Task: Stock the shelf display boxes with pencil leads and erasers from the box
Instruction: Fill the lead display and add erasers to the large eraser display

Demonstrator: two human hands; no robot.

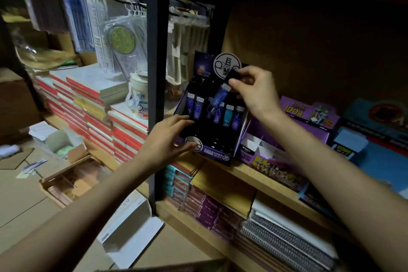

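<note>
head: right hand (254, 91) pinches one lead case (219, 96)

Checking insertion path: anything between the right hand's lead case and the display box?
Nothing visible. The right hand pinches the lead case, tilted, lower end among the standing cases in the display box; the left hand rests at its front-left corner.

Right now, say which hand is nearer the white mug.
Left. The left hand touches the display box right of the mug; the right hand pinches a lead case farther right.

"2026" on white mug (139, 95), "100" on purple display box (309, 115)
</note>
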